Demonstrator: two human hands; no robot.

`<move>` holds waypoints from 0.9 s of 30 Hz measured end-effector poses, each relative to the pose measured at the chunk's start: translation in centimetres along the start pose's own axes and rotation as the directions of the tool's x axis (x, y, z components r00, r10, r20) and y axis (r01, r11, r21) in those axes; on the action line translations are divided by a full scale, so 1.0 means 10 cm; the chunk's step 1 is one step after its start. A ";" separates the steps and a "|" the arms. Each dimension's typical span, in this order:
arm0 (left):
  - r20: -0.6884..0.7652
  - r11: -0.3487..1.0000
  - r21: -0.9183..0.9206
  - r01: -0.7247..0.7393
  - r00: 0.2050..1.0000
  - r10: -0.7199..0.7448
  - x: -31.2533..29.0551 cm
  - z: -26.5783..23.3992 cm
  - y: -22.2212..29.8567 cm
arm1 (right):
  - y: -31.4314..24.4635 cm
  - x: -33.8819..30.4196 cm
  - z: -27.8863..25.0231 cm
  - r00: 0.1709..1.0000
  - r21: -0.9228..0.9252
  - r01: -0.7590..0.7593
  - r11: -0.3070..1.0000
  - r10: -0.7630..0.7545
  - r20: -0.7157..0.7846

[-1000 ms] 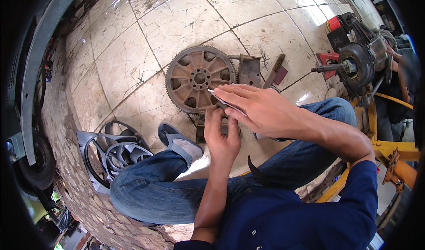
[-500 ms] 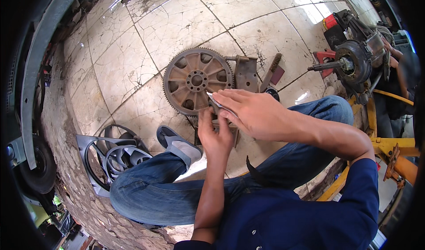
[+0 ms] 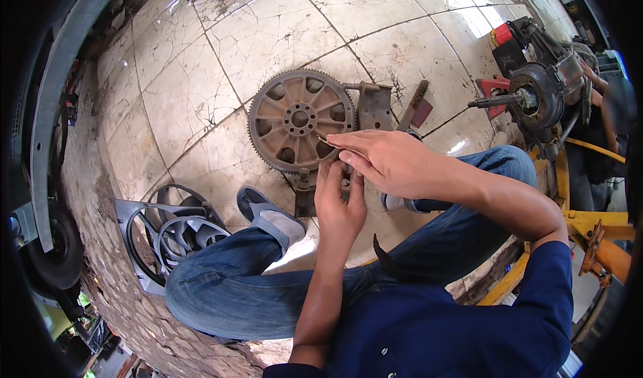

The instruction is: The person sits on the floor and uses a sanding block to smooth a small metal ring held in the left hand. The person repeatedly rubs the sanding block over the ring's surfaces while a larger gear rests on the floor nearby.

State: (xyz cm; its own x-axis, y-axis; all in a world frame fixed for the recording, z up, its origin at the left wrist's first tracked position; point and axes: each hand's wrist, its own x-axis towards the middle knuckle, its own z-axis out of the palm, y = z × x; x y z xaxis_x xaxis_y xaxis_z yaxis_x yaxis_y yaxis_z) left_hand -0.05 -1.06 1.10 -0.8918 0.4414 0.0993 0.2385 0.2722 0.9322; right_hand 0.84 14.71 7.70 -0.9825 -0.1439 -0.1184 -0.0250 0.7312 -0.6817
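Rusty brown metal fills the middle of what we see: a large toothed flywheel with spoke-like cut-outs (image 3: 301, 119) lying flat on the cracked pale floor tiles (image 3: 201, 97), a dark bracket-shaped metal part (image 3: 374, 107) touching its right edge. Our right hand (image 3: 392, 160) pinches a thin, flat metal strip (image 3: 327, 141) between thumb and fingertips, its tip reaching over the wheel's near rim. Our left hand (image 3: 340, 200) is curled around a small dark part just below, beside an upright metal piece (image 3: 303, 192); what it grasps we cannot make out, as the fingers cover it. We judge the work mid-way: the wheel is off its machine, and nothing looks refitted yet. The strip's far end is too small to read. At right, a dark motor-like assembly with a protruding shaft (image 3: 536, 97) is partly cut off by the rim.
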 end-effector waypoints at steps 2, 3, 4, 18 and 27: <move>0.049 0.999 -0.029 0.033 0.998 -0.032 0.03 -0.06 -0.02 | 0.03 -0.01 0.01 0.999 -0.046 0.047 0.998 -0.047 -0.012; 0.040 0.994 -0.086 0.066 0.997 -0.063 0.02 -0.05 -0.05 | 0.04 -0.02 0.01 0.997 -0.069 0.069 0.995 -0.071 -0.021; 0.029 0.985 -0.143 0.097 0.995 -0.094 0.02 -0.05 -0.09 | 0.05 -0.02 0.01 0.995 -0.093 0.094 0.991 -0.097 -0.029; -0.004 0.914 -0.344 0.214 0.973 -0.229 -0.02 -0.01 -0.11 | 0.02 0.00 0.07 0.973 -0.240 0.199 0.950 -0.220 -0.063; -0.091 0.930 -0.316 0.189 0.969 -0.228 0.00 0.01 -0.12 | -0.02 -0.01 0.07 0.983 -0.194 0.148 0.970 -0.166 -0.080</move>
State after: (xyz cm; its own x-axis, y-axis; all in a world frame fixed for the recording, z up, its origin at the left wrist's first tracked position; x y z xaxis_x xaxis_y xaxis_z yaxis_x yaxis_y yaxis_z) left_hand -0.27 -1.36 -0.09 -0.9540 0.2879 -0.0841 -0.0678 0.0661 0.9955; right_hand 1.11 14.11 7.29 -0.9763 -0.2094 0.0548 -0.2055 0.8170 -0.5387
